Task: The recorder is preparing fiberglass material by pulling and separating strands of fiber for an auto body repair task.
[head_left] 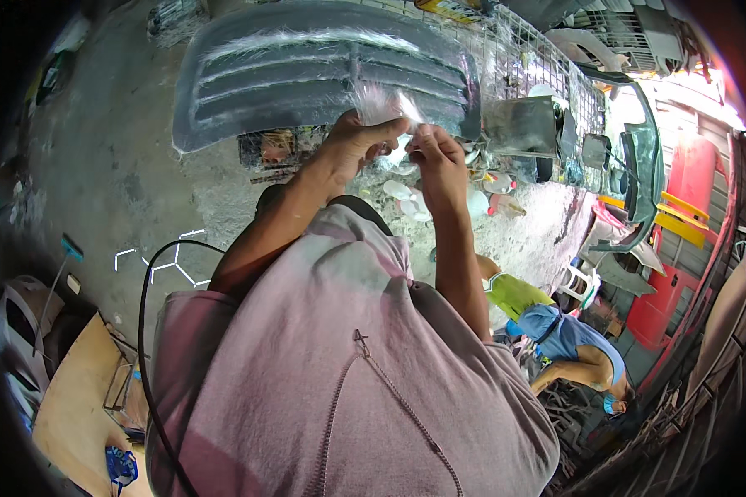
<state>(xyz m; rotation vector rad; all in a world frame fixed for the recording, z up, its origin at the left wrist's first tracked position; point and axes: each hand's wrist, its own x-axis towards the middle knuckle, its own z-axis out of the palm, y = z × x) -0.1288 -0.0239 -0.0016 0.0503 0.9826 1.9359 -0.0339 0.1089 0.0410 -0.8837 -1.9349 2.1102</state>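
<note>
A tuft of fine white glass-like fibres (408,108) stands up between my two hands, its loose strands fanning out. My left hand (358,142) is closed on it, thumb stretched toward the right. Close beside it, my right hand (439,159) pinches the same tuft between thumb and fingers. Just beyond both hands lies a large dark grey slatted panel (273,112) with rounded corners. White fibres (307,38) line its upper ridge, and thinner strands run along the lower slats. My hands cover part of the panel's near edge.
Plastic bottles and containers (478,203) stand on the floor near my right hand. A wire-mesh rack (510,66) borders the panel's right side, with a grey box-like piece (522,126) by it. A co-worker in blue (588,348) bends at the right. A black cable (143,306) curves along my left.
</note>
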